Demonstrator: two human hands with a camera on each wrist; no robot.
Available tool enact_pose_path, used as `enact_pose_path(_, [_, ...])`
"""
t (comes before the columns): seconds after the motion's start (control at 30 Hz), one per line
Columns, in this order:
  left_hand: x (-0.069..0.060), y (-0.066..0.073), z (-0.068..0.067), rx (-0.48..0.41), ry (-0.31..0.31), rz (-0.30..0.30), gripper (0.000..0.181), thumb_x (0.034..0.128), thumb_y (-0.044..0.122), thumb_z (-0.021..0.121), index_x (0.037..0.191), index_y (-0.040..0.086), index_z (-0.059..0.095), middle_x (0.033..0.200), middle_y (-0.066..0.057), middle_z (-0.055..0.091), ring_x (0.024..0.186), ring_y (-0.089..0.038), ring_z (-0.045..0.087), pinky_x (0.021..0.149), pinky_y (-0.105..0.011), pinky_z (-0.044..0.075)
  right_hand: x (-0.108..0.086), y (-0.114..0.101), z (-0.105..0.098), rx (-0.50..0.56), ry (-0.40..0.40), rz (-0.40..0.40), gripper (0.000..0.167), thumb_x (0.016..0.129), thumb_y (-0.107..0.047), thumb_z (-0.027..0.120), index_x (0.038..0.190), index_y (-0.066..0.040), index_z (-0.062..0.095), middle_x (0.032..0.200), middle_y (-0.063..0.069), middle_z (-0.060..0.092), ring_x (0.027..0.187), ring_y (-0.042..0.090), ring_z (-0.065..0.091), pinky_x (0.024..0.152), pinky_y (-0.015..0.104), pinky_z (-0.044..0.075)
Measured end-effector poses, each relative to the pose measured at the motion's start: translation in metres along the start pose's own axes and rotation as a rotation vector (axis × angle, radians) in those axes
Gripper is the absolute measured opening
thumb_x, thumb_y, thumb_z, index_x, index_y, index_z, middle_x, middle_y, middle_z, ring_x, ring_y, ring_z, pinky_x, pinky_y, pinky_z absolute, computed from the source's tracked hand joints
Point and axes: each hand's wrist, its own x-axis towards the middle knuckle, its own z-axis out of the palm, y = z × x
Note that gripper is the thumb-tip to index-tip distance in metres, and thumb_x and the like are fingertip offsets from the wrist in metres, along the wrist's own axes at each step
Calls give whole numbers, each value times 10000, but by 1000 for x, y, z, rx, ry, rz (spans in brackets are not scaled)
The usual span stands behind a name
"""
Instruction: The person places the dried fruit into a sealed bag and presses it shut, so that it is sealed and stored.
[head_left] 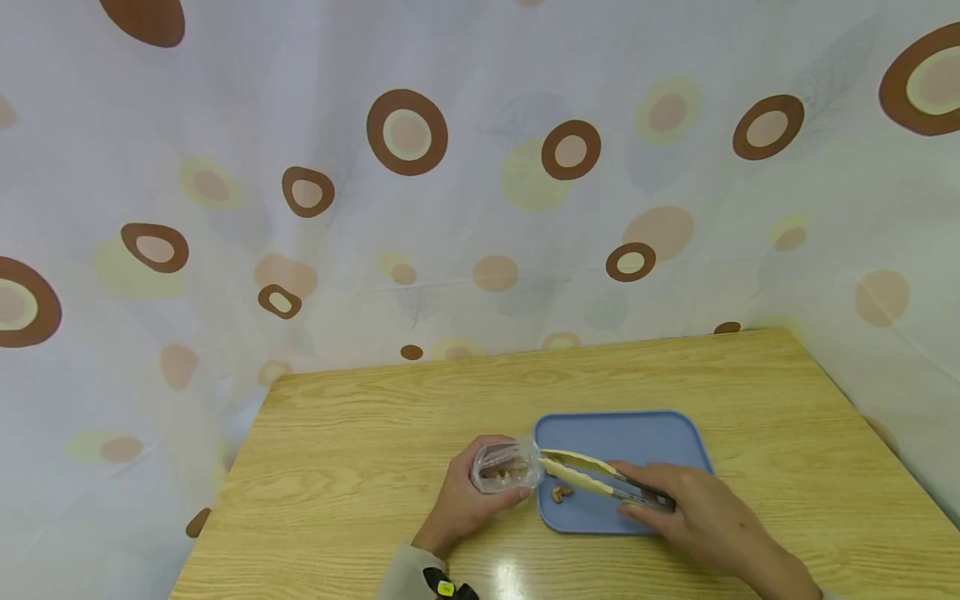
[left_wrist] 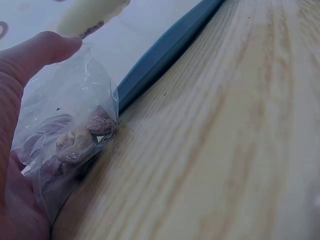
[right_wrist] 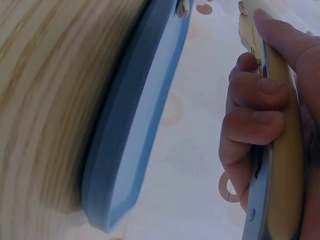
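Observation:
My left hand (head_left: 459, 502) grips a clear plastic bag (head_left: 483, 457), its opening spread. Several nuts lie inside; in the left wrist view, pale and brown nuts (left_wrist: 75, 144) press against the film. My right hand (head_left: 705, 510) holds a pair of tongs (head_left: 583, 478) with cream tips and metal arms, thumb on one side and fingers curled round the other. The tips are at the bag's right edge, slightly apart. In the left wrist view a reddish-brown bit (left_wrist: 92, 30) shows at the tong tip; whether it is gripped I cannot tell.
A blue tray (head_left: 637, 433) lies on the wooden table (head_left: 360, 467) under the tongs. A curved brown nut (head_left: 560, 494), cashew-like, rests near its left side. A patterned curtain (head_left: 480, 208) hangs behind and around the table.

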Motion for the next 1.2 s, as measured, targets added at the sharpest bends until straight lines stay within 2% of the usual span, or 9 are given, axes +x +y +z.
enact_pose_path(0.23, [-1, 0, 0, -4, 3, -3, 579, 882, 197, 924, 1404, 254, 679, 1401, -23, 715, 1245, -210, 685, 1064, -285, 541, 5, -4, 3, -2, 34, -53, 548, 983, -456, 802, 1443, -166, 731, 972, -188, 722, 740, -66, 460, 637, 203, 399])
enact_pose_path(0.47, [-1, -1, 1, 6, -1, 10, 582, 885, 194, 919, 1412, 238, 678, 1392, -24, 720, 1220, -213, 692, 1046, -293, 549, 10, -6, 7, 8, 61, -122, 527, 982, -406, 817, 1437, -153, 734, 775, -231, 502, 677, -74, 393, 583, 193, 372])
enact_pose_path(0.67, [-2, 0, 2, -9, -2, 12, 572, 885, 184, 919, 1394, 284, 680, 1372, -5, 725, 1211, -192, 701, 1051, -303, 557, 16, -11, 9, 3, 63, -138, 527, 985, -412, 813, 1443, -164, 731, 758, -223, 468, 655, -75, 369, 571, 193, 363])
enact_pose_path(0.9, [-1, -3, 1, -31, -18, 14, 568, 902, 164, 904, 1412, 253, 670, 1390, -54, 717, 1194, -193, 725, 1033, -312, 585, 23, -15, 12, 29, 49, -153, 525, 997, -413, 801, 1449, -158, 725, 765, -213, 478, 652, -72, 377, 567, 193, 377])
enact_pose_path(1.2, [-1, -1, 0, -10, -14, 14, 585, 902, 187, 907, 1425, 285, 664, 1387, 2, 724, 1176, -156, 711, 1038, -317, 563, 32, -18, 19, 40, 42, -165, 517, 992, -409, 805, 1451, -185, 726, 763, -218, 492, 647, -67, 385, 577, 195, 380])
